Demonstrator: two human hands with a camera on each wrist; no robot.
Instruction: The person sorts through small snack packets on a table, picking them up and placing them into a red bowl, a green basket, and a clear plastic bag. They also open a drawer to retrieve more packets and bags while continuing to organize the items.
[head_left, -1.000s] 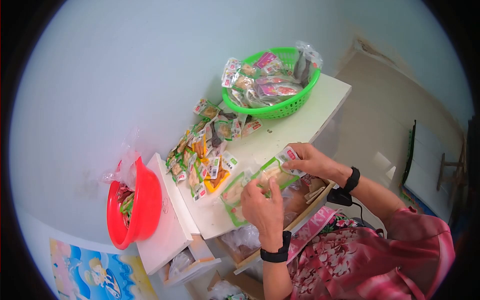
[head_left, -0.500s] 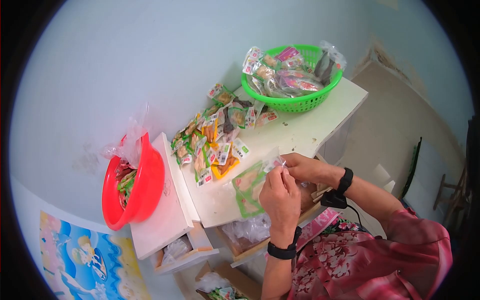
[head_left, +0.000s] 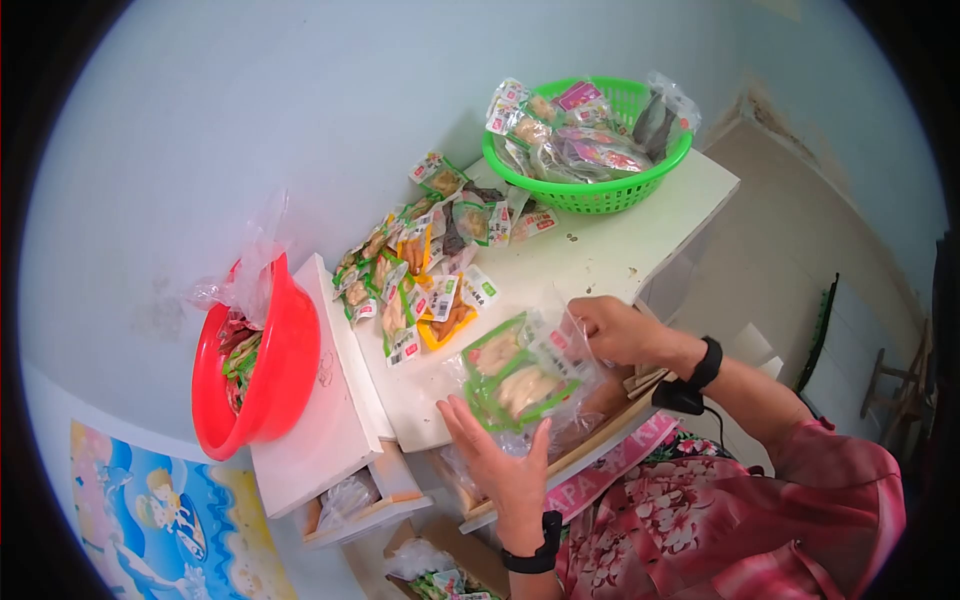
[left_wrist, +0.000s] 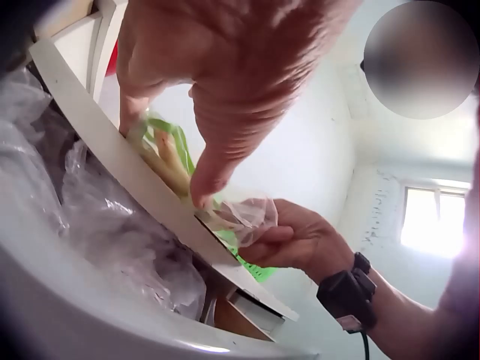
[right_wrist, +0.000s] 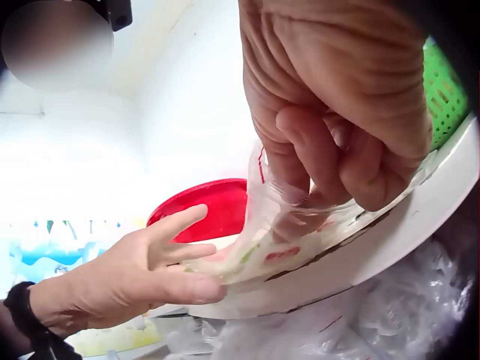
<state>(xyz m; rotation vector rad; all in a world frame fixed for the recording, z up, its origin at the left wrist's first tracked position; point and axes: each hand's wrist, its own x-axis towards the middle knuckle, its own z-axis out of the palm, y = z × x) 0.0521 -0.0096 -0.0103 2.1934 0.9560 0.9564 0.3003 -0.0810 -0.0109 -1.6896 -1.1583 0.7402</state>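
Clear bag (head_left: 584, 384) with green-edged packets (head_left: 528, 390) is held at the near edge of the white table (head_left: 600, 262). Film pinched by right hand (head_left: 622, 332); left hand (head_left: 503, 472) spread alongside, nothing gripped. Probably light, floppy, slick; best taken by bunched film, packets supported underneath, unsqueezed.

The head view is bright, with black curved edges. A faint shadow lies on the wall (head_left: 300, 120) left of the green basket (head_left: 600, 197). In the left wrist view, a window (left_wrist: 435, 219) right of the basket glares white. In the right wrist view, the wall left of it looks too white. Each wrist view has 1 blurry circle.
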